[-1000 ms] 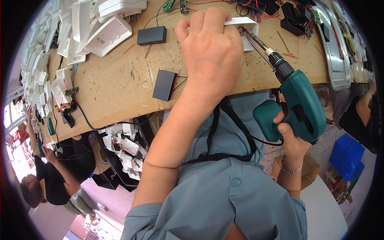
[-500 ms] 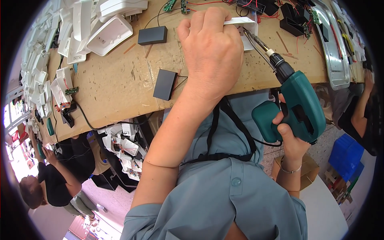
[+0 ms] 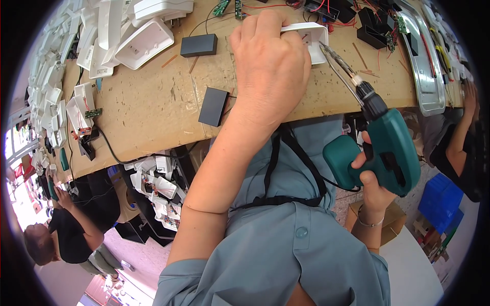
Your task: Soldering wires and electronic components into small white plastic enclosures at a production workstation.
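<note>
My left hand [image 3: 270, 61] is closed over a white plastic housing [image 3: 319, 38] at the far middle of the bench, steadying it; its fingertips are partly hidden. In my right hand [image 3: 375, 188] is a green pistol-shaped soldering gun [image 3: 390, 143], its handle wrapped by my fingers. The gun's metal tip, with a thin feed tube alongside, points up and left, just off the housing's open right side. Inside the housing a small reddish bit of wire shows. Two black boxes [image 3: 199, 45] with thin leads lie left of my left hand, the nearer black box [image 3: 213, 106] beside my wrist.
White housings [image 3: 145, 43] pile up at the left. Black boxes, red wires and green circuit boards [image 3: 375, 28] crowd the far right, beside a metal tray [image 3: 429, 66]. A black cable [image 3: 109, 148] crosses the bench's front edge. Co-workers sit at left and right.
The soldering gun has drawn back down and to the right, its tip leaving the inside of the housing. My left hand stays nearly in place on the housing.
</note>
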The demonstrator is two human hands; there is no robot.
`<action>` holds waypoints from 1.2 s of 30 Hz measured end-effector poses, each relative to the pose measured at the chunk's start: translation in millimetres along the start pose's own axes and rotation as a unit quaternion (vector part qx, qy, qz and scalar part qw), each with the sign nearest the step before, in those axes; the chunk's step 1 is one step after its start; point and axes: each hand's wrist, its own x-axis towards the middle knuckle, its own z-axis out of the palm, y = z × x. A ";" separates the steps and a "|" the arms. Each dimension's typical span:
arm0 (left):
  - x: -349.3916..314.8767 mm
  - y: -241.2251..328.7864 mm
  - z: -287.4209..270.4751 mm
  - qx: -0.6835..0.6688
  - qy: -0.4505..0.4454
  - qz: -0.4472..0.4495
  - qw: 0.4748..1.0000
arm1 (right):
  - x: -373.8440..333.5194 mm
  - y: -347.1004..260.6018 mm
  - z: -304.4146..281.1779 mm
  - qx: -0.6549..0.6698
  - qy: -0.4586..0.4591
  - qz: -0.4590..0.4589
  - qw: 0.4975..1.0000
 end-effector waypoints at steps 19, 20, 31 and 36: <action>-28.5 -75.5 -169.9 -0.426 0.291 -0.335 0.789 | -2.3 -0.9 -6.5 0.027 0.009 -0.134 0.991; -31.9 -93.7 -190.2 -0.457 0.336 -0.314 0.762 | -2.2 -1.2 -5.8 0.028 0.012 -0.134 0.990; -72.9 -152.7 -221.1 0.454 0.013 -0.228 0.861 | 1.3 -7.9 3.2 0.001 0.014 -0.133 0.991; -73.1 -167.1 -209.2 0.452 0.064 -0.241 0.856 | 0.4 -9.0 3.1 0.014 0.016 -0.126 0.992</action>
